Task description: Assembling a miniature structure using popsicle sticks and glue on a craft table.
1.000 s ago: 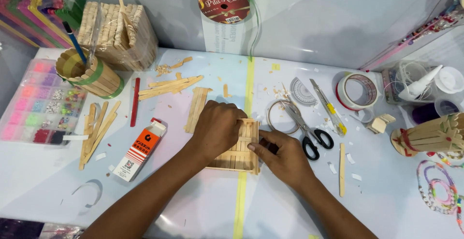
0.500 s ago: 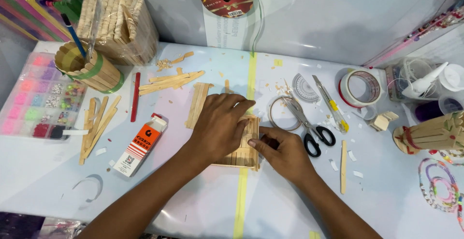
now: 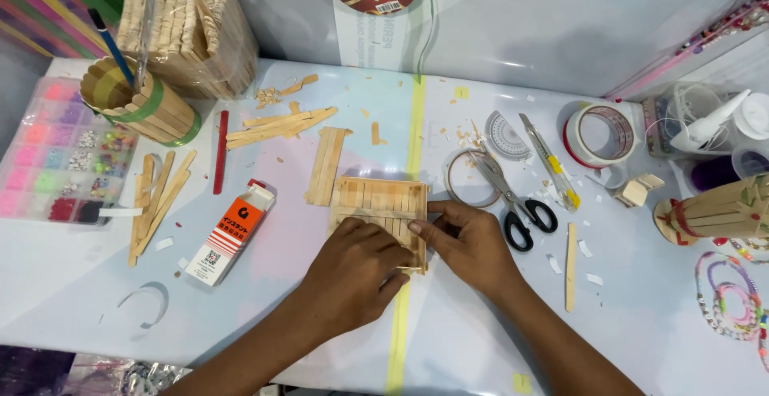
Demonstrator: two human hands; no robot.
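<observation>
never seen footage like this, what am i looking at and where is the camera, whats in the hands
There is no machine here: a person works with two bare hands, and the single camera sits on their head, looking down at a pale craft table.

Both hands rest on a flat panel of wooden craft sticks glued side by side. The left hand presses on its lower part, and the right hand pinches its right edge.

Around it lie loose craft sticks, an orange and white glue box, black-handled scissors, a yellow utility knife, a roll of clear tape, a bead organiser, and a stick-built cup holding a brush.
</observation>
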